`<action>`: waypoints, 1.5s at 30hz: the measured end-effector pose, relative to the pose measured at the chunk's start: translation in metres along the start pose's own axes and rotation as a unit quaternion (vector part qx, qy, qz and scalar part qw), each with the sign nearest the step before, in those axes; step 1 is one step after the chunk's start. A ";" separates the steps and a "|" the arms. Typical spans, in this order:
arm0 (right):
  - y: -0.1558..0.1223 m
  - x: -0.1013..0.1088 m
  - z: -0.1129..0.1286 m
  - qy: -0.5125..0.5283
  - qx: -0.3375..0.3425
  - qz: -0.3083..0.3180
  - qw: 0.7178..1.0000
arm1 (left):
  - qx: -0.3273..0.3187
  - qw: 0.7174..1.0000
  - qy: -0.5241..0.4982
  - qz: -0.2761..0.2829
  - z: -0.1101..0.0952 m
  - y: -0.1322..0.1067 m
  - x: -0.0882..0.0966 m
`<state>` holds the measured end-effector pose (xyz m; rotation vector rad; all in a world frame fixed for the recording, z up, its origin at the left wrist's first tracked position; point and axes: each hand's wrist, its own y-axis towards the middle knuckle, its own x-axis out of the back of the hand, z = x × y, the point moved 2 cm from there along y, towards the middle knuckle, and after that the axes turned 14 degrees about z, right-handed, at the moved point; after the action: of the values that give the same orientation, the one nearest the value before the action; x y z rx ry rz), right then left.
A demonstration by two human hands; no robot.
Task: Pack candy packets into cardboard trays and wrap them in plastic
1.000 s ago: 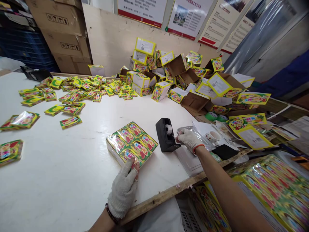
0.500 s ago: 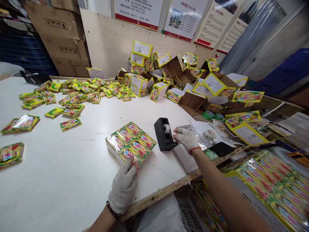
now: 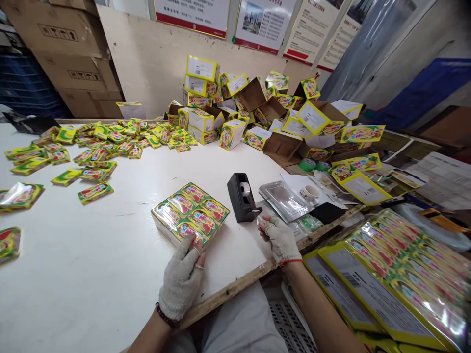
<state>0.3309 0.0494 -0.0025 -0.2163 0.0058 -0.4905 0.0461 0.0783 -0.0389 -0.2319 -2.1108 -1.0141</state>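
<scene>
A shallow block of bright yellow-green packs (image 3: 189,211) lies on the white table in front of me. My left hand (image 3: 182,277), in a pale knit glove with bare fingertips, grips its near corner, fingers on the top face. To the right stands a black tape dispenser (image 3: 241,201) with a white-cored roll. Just in front of its cutting end, my right hand (image 3: 281,240), gloved the same way, has its fingertips pinched together. A small piece of clear tape (image 3: 260,216) shows at those fingertips, partly hidden by them.
Loose small packs (image 3: 99,147) are scattered at the back left. Piled display boxes (image 3: 235,108) stand along the wall. Clear plastic trays (image 3: 283,201) and a cup (image 3: 309,193) lie right of the dispenser. Wrapped packs (image 3: 408,274) sit below the wooden table edge (image 3: 235,294).
My right hand has drawn back from the dispenser toward the table's near edge, its fingers now pinched. My left hand stays on the block. The whole view has shifted slightly.
</scene>
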 end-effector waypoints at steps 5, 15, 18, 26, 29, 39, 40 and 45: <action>0.015 -0.002 -0.017 -0.033 0.000 0.001 0.999 | -0.006 1.000 0.009 0.004 0.003 -0.001 -0.003; -0.004 0.000 -0.012 -0.171 -0.027 0.075 0.982 | 0.008 1.000 -0.018 -0.017 0.002 0.003 -0.002; -0.017 -0.031 0.007 -0.182 0.001 0.204 0.962 | 0.018 0.999 -0.035 -0.006 0.001 0.004 -0.001; -0.033 -0.110 0.010 -0.132 0.003 0.389 0.912 | 0.003 0.999 -0.035 0.002 0.002 -0.002 -0.004; -0.031 -0.114 0.002 -0.127 -0.002 0.369 0.921 | -0.009 1.000 -0.025 0.003 0.002 -0.003 -0.005; -0.030 -0.115 -0.008 -0.149 0.017 0.348 0.925 | 0.017 0.995 0.052 0.086 -0.011 0.004 0.005; -0.031 -0.116 -0.009 -0.166 0.024 0.330 0.929 | 0.032 0.995 0.050 0.077 -0.012 0.006 0.005; -0.036 -0.121 -0.015 -0.239 0.074 0.212 0.945 | 0.124 0.990 0.051 0.044 -0.013 0.012 -0.006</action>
<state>0.2059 0.0718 -0.0152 -0.1743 -0.4498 0.0020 0.0629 0.0780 -0.0308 -0.1447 -2.0888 -0.6897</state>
